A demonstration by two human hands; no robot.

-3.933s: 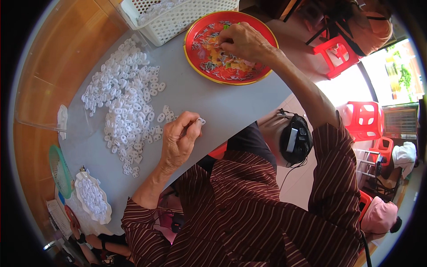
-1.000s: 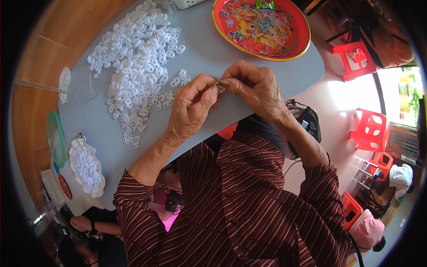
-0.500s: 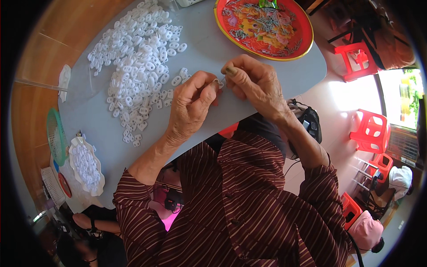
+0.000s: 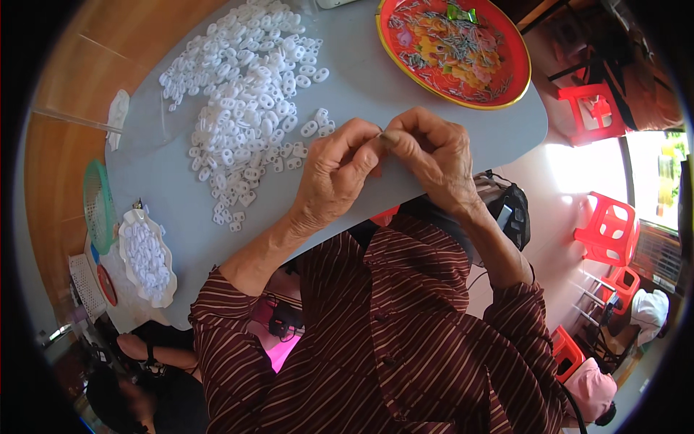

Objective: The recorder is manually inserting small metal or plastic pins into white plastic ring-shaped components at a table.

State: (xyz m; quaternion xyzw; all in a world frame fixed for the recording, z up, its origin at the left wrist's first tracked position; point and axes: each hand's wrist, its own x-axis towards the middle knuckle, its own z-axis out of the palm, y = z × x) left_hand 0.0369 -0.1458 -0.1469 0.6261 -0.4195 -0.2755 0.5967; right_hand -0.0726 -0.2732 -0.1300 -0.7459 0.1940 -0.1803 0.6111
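Clearly we pinch a tiny piece (image 4: 385, 135) between both hands, left hand (image 4: 336, 177) and right hand (image 4: 434, 155) pressed together fingertip to fingertip above the tabletop (image 4: 347, 79); light, stiff, easily dropped, best held by its edges.

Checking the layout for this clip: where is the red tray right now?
In the head view the red tray sits at the far right of the grey table, beyond the right hand and right of the pile of white pieces.
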